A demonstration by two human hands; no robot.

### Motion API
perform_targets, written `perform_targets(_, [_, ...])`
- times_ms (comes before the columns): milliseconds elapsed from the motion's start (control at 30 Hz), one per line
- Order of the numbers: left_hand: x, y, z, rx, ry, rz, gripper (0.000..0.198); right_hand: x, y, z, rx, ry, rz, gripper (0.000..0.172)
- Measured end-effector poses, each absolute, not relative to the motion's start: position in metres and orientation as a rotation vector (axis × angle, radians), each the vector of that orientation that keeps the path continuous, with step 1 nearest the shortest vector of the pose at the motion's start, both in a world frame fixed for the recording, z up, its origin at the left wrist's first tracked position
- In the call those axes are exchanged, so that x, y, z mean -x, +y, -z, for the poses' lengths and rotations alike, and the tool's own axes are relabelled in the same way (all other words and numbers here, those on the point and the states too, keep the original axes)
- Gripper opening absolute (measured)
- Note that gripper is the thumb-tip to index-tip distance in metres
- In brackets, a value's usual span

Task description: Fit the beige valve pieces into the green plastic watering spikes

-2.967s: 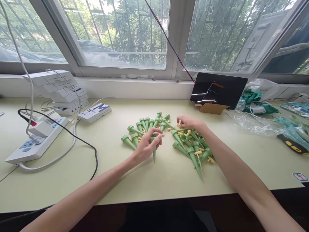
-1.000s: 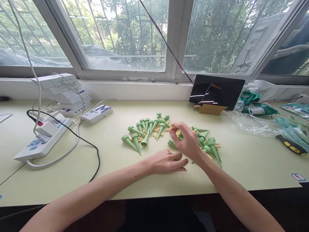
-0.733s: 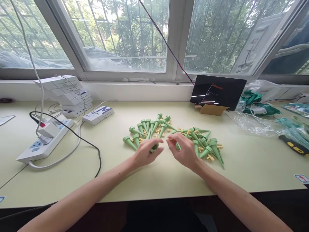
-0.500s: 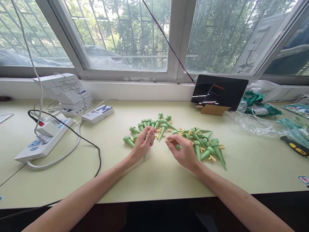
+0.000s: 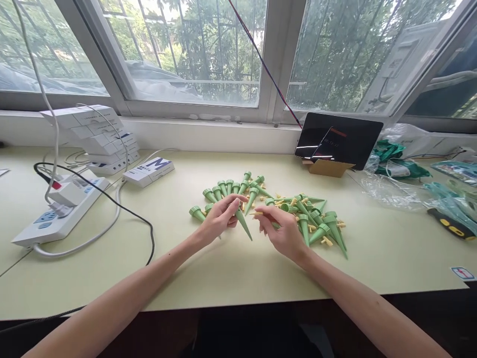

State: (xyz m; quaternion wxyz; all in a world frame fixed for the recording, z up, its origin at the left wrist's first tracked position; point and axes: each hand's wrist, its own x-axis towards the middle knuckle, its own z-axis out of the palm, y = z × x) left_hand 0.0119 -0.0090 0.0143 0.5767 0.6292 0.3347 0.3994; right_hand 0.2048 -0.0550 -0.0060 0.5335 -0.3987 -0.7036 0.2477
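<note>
My left hand (image 5: 219,217) is closed around a green plastic watering spike (image 5: 244,226), its tapered tip pointing down and to the right. Between the thumb and fingers of my right hand (image 5: 281,228) is a small yellow valve piece (image 5: 256,213), a short gap away from the spike. Beyond and beside my left hand lie several green spikes with ribbed caps (image 5: 230,187). To the right of my right hand spreads a heap of green spikes (image 5: 319,232) mixed with small yellow pieces (image 5: 327,241). My palms hide part of what I hold.
On the left are a power strip (image 5: 59,214) with cables, a white box (image 5: 149,171) and stacked white boxes (image 5: 99,139). A dark tablet (image 5: 339,139) leans on a cardboard stand (image 5: 330,168) at the back. Plastic bags (image 5: 398,164) and a black-yellow handle (image 5: 452,223) lie at right.
The spike in my left hand has swung from nearly hidden, pointing down, to tilted with its tip to the lower right. My right hand has shifted slightly left with the yellow piece.
</note>
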Motion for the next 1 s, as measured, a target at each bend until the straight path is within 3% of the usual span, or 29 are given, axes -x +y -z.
perform_targets(333, [0.003, -0.017, -0.011, -1.634, 0.713, -0.823, 0.041, -0.206, -0.056, 0.006, 0.963, -1.745, -0.558, 0.015])
perform_targets(467, [0.002, -0.021, -0.012, -1.595, 0.726, -0.93, 0.042, -0.207, -0.057, 0.003, 0.956, -1.801, -0.446, 0.015])
perform_targets(700, [-0.005, -0.016, -0.01, -1.559, 0.747, -1.047, 0.03, -0.206, -0.057, 0.001, 0.943, -1.761, -0.44, 0.012])
perform_targets(1000, [-0.011, -0.018, -0.009, -1.636, 0.787, -1.068, 0.029, -0.206, -0.057, 0.001, 0.915, -1.776, -0.477, 0.012])
